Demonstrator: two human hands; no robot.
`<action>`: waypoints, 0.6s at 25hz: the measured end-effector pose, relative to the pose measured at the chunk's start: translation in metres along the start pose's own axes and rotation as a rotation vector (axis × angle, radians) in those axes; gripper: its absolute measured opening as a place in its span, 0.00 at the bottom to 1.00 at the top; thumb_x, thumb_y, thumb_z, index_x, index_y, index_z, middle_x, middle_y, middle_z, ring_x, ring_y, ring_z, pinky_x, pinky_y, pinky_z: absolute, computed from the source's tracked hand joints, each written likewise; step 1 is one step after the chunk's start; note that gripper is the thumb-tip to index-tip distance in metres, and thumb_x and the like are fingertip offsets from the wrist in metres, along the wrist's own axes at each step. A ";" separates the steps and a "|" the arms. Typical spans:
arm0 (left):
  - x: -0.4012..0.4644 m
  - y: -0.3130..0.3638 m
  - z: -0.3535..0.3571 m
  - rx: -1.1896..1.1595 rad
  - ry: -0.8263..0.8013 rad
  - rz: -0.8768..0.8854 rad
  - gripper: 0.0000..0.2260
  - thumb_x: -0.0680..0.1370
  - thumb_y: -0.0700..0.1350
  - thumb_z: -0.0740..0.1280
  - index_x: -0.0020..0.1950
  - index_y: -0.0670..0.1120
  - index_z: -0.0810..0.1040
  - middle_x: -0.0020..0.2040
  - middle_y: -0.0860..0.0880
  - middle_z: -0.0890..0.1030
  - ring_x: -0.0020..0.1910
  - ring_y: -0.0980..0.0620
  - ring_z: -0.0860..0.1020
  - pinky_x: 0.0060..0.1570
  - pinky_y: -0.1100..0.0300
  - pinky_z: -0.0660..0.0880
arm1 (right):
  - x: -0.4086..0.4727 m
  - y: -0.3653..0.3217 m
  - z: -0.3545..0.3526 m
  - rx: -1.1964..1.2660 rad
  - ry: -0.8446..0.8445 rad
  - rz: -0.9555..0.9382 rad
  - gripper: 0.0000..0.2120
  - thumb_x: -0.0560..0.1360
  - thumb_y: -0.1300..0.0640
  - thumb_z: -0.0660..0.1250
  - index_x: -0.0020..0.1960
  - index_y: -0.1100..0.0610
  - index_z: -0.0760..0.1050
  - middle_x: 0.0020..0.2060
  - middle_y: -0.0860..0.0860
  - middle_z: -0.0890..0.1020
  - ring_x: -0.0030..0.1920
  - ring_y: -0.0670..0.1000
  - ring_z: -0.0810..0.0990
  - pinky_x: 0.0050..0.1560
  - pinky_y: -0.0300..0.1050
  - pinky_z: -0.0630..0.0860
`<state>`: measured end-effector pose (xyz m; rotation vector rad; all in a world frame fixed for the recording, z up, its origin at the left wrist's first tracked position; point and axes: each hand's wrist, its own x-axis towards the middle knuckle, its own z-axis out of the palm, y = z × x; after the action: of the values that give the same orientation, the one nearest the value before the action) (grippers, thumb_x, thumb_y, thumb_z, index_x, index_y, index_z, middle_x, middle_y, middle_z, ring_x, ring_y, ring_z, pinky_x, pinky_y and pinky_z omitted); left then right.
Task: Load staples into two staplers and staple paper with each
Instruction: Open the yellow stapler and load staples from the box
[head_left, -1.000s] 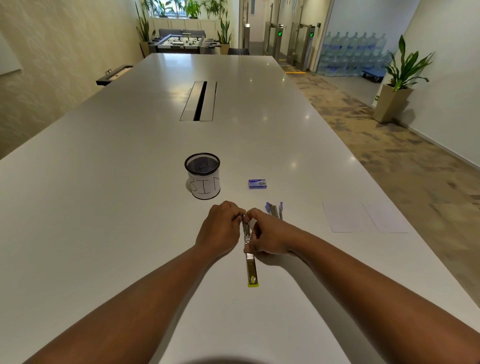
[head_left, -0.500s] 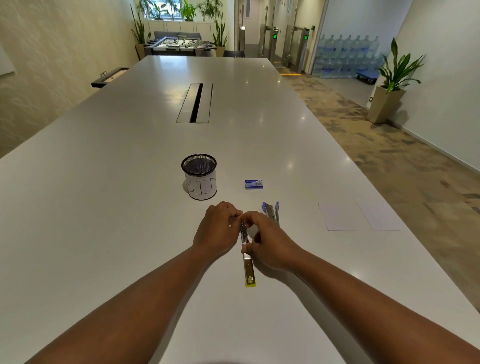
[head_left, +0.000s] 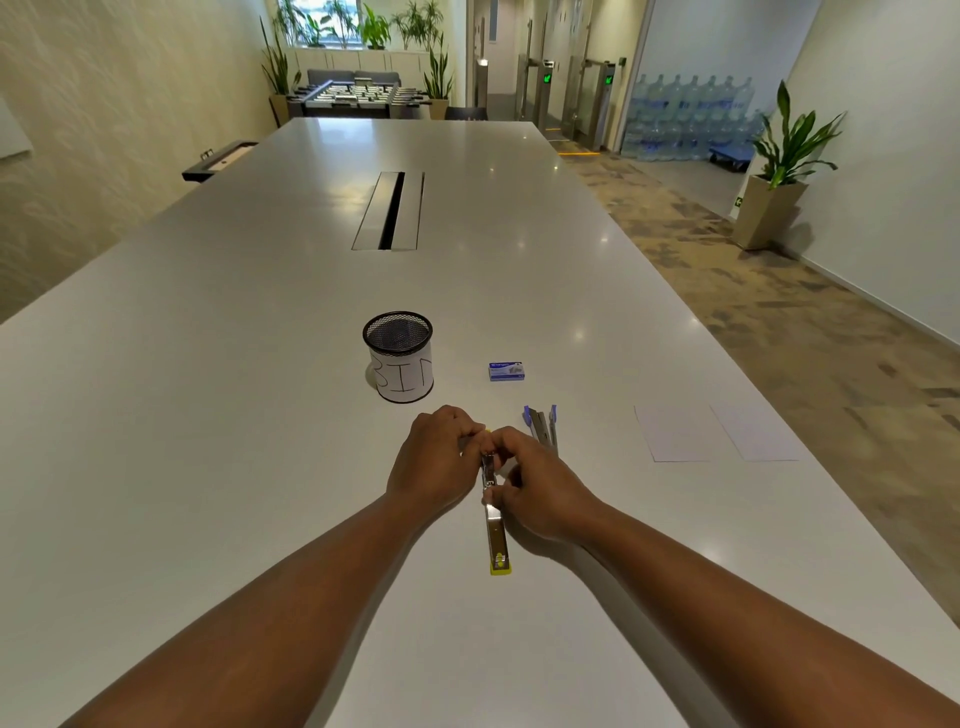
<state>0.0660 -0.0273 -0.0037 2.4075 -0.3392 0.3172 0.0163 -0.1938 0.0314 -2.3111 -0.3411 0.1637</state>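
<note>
White table (head_left: 208, 415); both hands, left (head_left: 434, 462) and right (head_left: 535, 491), pinch the opened yellow stapler (head_left: 493, 519). Staples look fiddly and could jam if seated crooked.

The far end of the yellow stapler (head_left: 495, 525) lies hidden beneath the left hand (head_left: 435, 465) and right hand (head_left: 537, 491), so whatever the curled fingers (head_left: 470, 441) pinch there cannot be made out. The right hand also covers the near part of the blue stapler (head_left: 542, 427). Print on the staple box (head_left: 506, 371) is too small to read. Both forearms and the counter (head_left: 208, 415) run off the frame's lower edge.
</note>
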 end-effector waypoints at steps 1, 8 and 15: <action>0.000 0.000 0.000 -0.002 -0.004 0.000 0.10 0.80 0.53 0.65 0.50 0.51 0.84 0.47 0.54 0.81 0.48 0.53 0.78 0.44 0.56 0.77 | -0.001 0.001 0.000 0.002 0.008 -0.002 0.19 0.73 0.58 0.73 0.55 0.40 0.71 0.44 0.42 0.77 0.43 0.47 0.78 0.50 0.56 0.81; -0.002 0.004 -0.003 0.020 -0.005 -0.002 0.13 0.82 0.54 0.62 0.52 0.50 0.84 0.48 0.53 0.81 0.48 0.53 0.77 0.44 0.57 0.76 | -0.004 0.006 0.004 0.040 0.054 0.025 0.20 0.73 0.55 0.74 0.59 0.38 0.71 0.44 0.42 0.77 0.43 0.48 0.80 0.51 0.57 0.81; -0.002 0.002 -0.001 0.039 -0.005 -0.004 0.14 0.82 0.55 0.60 0.54 0.51 0.83 0.50 0.53 0.82 0.49 0.52 0.78 0.46 0.50 0.79 | -0.010 0.004 0.005 0.054 0.098 0.022 0.15 0.75 0.56 0.72 0.59 0.45 0.76 0.44 0.42 0.79 0.43 0.50 0.81 0.51 0.57 0.82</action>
<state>0.0632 -0.0276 -0.0020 2.4477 -0.3336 0.3188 0.0063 -0.1960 0.0245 -2.2613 -0.2587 0.0687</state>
